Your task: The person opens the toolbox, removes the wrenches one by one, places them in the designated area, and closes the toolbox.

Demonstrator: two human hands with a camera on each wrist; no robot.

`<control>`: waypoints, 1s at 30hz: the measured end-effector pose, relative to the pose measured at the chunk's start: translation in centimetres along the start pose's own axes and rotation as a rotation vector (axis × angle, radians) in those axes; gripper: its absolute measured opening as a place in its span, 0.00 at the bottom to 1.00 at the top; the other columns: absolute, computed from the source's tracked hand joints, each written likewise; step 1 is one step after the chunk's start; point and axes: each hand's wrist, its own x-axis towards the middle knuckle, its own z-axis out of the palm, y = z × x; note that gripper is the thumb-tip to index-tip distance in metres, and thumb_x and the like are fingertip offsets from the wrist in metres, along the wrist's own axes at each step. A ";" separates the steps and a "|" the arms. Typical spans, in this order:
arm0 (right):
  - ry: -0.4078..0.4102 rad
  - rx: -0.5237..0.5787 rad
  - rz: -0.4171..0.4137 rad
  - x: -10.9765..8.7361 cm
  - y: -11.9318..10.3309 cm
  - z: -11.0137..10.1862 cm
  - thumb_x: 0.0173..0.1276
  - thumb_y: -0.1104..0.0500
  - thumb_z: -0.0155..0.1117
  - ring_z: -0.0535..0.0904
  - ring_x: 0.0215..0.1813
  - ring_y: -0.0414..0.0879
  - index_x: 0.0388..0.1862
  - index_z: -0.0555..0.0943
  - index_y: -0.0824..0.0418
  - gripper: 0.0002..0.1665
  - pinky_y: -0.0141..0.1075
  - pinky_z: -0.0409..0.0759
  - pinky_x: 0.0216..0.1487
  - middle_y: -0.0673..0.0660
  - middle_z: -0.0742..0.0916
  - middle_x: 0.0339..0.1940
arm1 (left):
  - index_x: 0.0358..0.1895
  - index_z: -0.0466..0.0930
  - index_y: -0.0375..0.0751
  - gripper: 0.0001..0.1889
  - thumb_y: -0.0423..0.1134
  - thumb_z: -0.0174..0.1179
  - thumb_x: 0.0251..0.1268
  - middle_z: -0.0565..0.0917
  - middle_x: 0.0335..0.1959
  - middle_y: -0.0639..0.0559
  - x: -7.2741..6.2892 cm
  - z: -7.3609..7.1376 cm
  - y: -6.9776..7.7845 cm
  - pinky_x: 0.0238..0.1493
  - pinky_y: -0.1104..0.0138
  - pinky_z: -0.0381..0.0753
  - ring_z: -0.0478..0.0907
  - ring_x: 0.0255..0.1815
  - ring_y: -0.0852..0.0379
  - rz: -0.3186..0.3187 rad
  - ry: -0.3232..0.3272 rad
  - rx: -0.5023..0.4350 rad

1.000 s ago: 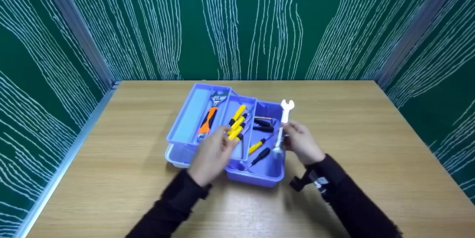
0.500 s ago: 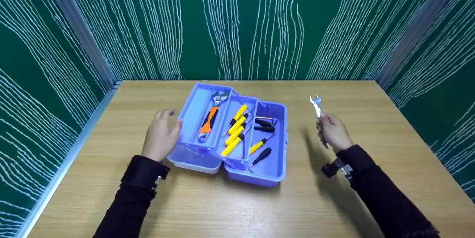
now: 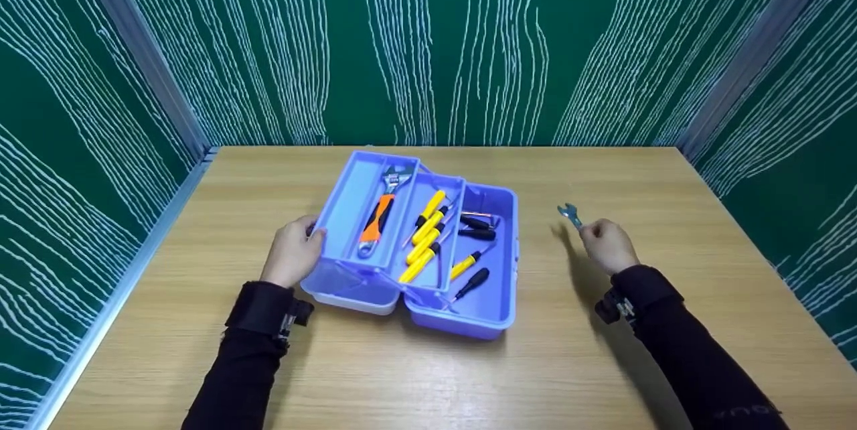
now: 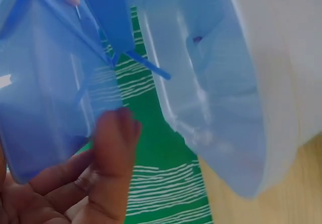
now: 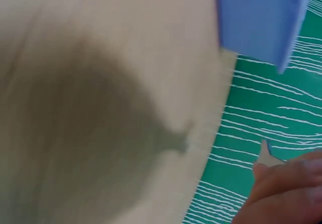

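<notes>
An open blue-purple toolbox (image 3: 462, 329) sits mid-table, its stepped tray (image 3: 348, 209) fanned out to the left. My left hand (image 3: 289, 252) grips the tray's left edge; in the left wrist view the thumb (image 4: 114, 143) and fingers are at the tray's end wall (image 4: 45, 103). To the right of the box, my right hand (image 3: 608, 246) holds a metal open-end wrench (image 3: 569, 213) above the table, its handle hidden in the fist. An orange-and-black adjustable wrench (image 3: 378, 216) lies in the tray beside several yellow screwdrivers (image 3: 426, 232).
In the toolbox's lower bin lie a yellow screwdriver (image 3: 464, 264), a black-handled screwdriver (image 3: 474, 280) and other black-handled tools (image 3: 477, 232). Green walls (image 3: 428, 48) with white lines enclose the wooden table (image 3: 428, 383) at the back and sides.
My right hand carried the open-end wrench from above the bin out to the right, then turned and lowered it. My left hand moved left off the screwdrivers and took the tray's edge.
</notes>
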 end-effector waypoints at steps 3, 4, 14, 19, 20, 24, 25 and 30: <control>-0.004 -0.043 0.010 0.3 0.5 0.3 0.76 0.57 0.42 0.65 0.23 0.41 0.41 0.71 0.71 0.17 0.32 0.65 0.24 0.52 0.72 0.24 | 0.58 0.76 0.24 0.18 0.31 0.48 0.71 0.84 0.48 0.31 0.0 0.2 -0.1 0.52 0.51 0.79 0.81 0.46 0.42 0.025 0.033 0.000; -0.005 -0.051 0.014 0.3 0.6 0.4 0.76 0.57 0.43 0.66 0.24 0.41 0.42 0.71 0.72 0.17 0.32 0.65 0.25 0.53 0.73 0.26 | 0.57 0.77 0.24 0.17 0.30 0.48 0.71 0.84 0.46 0.32 0.0 0.2 -0.1 0.50 0.51 0.79 0.80 0.44 0.43 0.032 0.040 0.002; -0.047 -0.117 0.069 0.5 1.3 1.4 0.74 0.56 0.48 0.73 0.35 0.49 0.47 0.76 0.75 0.21 0.33 0.70 0.33 0.64 0.81 0.38 | 0.56 0.77 0.24 0.17 0.30 0.47 0.71 0.84 0.47 0.31 0.0 0.4 -0.2 0.51 0.50 0.78 0.81 0.45 0.42 0.037 0.049 0.000; -0.074 -0.142 0.081 0.6 1.6 1.4 0.73 0.56 0.47 0.69 0.28 0.44 0.47 0.75 0.75 0.21 0.32 0.68 0.29 0.57 0.77 0.29 | 0.53 0.79 0.24 0.16 0.29 0.47 0.70 0.84 0.43 0.32 0.0 0.5 -0.3 0.49 0.50 0.78 0.81 0.43 0.42 0.058 0.062 0.020; -0.076 -0.147 0.077 0.6 1.6 1.4 0.73 0.56 0.47 0.70 0.27 0.45 0.47 0.75 0.75 0.21 0.33 0.68 0.29 0.57 0.77 0.29 | 0.53 0.79 0.24 0.16 0.28 0.47 0.70 0.84 0.42 0.32 -0.1 0.6 -0.3 0.48 0.50 0.78 0.81 0.42 0.42 0.062 0.066 0.022; -0.075 -0.156 0.063 0.4 1.6 1.3 0.72 0.57 0.48 0.73 0.32 0.48 0.48 0.75 0.75 0.20 0.34 0.69 0.30 0.62 0.79 0.34 | 0.53 0.79 0.23 0.16 0.28 0.48 0.69 0.84 0.42 0.32 -0.1 0.6 -0.4 0.48 0.50 0.78 0.81 0.42 0.41 0.068 0.080 0.016; -0.079 -0.156 0.064 0.3 1.6 1.3 0.72 0.57 0.49 0.73 0.31 0.48 0.47 0.74 0.74 0.19 0.34 0.70 0.30 0.62 0.80 0.34 | 0.53 0.79 0.23 0.16 0.28 0.47 0.69 0.84 0.43 0.31 -0.1 0.6 -0.3 0.49 0.50 0.78 0.81 0.42 0.41 0.065 0.077 0.013; -0.107 -0.139 0.089 0.2 1.6 1.4 0.71 0.58 0.53 0.78 0.24 0.43 0.41 0.74 0.70 0.14 0.33 0.76 0.24 0.60 0.81 0.29 | 0.55 0.78 0.24 0.17 0.29 0.47 0.71 0.84 0.43 0.32 -0.1 0.6 -0.2 0.48 0.51 0.79 0.81 0.42 0.43 0.041 0.062 0.010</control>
